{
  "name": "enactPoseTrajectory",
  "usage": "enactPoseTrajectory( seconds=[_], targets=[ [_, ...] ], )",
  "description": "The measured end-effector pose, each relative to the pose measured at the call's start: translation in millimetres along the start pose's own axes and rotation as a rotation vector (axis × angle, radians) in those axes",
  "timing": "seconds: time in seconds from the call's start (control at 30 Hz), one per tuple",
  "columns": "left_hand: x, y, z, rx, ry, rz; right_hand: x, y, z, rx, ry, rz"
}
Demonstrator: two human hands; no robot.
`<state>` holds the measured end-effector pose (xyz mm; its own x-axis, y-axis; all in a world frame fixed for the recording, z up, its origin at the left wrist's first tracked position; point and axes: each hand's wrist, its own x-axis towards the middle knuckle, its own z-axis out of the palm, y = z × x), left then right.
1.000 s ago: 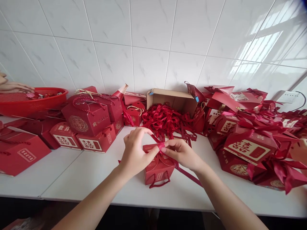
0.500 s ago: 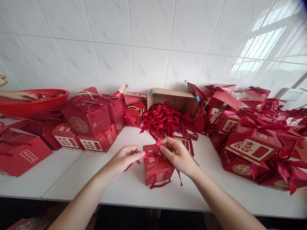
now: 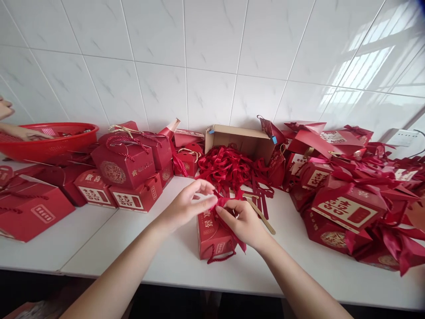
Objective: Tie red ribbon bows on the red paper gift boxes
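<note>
A small red gift box (image 3: 210, 241) with a twisted rope handle stands on the white table in front of me. Red ribbon (image 3: 226, 202) lies across its top, bunched between my hands. My right hand (image 3: 244, 221) pinches this ribbon between thumb and forefinger above the box. At the box's left side, my left hand (image 3: 191, 204) is open, its thumb apart from the curved fingers and the tips close to the ribbon. My fingers partly cover the ribbon and the box's top.
Behind the box, a heap of red ribbons (image 3: 229, 166) spills from a cardboard carton (image 3: 242, 133). Stacked gift boxes (image 3: 122, 161) stand left; ribbon-tied boxes (image 3: 345, 206) pile up right. Another person's hand (image 3: 31, 133) reaches into a red plastic basket (image 3: 73, 144) at far left.
My left hand has let go of the ribbon end and moved up and right, its fingers opening. My right hand keeps its pinch, and the ribbon is now bunched over the box.
</note>
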<state>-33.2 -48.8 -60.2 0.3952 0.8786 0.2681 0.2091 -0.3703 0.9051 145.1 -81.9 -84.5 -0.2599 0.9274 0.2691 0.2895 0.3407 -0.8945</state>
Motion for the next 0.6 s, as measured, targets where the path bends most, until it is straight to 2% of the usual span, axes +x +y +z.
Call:
enactPoseTrajectory(
  seconds=[0.07,0.13,0.33,0.47,0.6],
  targets=[
    [-8,-9,1.1,0.152,0.055,-0.013,1,1,0,0.02,-0.013,-0.02],
    [-15,-14,4.2,0.187,0.101,-0.003,0,2,1,0.029,0.008,-0.022],
    [-27,-19,15.3,0.212,0.134,0.074,-2,9,8,0.112,0.208,0.0],
    [-27,-19,19.3,0.221,0.181,0.134,-3,9,8,-0.088,0.241,-0.1],
    [-25,-18,21.2,0.287,0.207,0.181,-7,6,4,-0.272,0.151,-0.241]
  ],
)
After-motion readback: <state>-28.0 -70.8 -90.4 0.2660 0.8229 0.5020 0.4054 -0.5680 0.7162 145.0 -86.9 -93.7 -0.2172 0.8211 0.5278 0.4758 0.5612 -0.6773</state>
